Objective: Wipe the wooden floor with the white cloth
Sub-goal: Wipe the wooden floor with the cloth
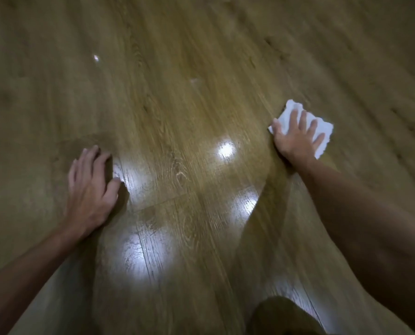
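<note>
Knee [281, 315] low; right hand [296, 139] flattens white cloth [322, 131] on open floor [177, 93].

The right hand [296, 136] is covering the middle of the white cloth [322, 131], so its folds there are staying out of sight. Both forearms are running off the frame, at the lower left and the lower right. A dark rounded shape [281, 317] is being cut off by the bottom edge, too dim to identify, and the wooden floor [201, 44] is blurring towards the top
</note>
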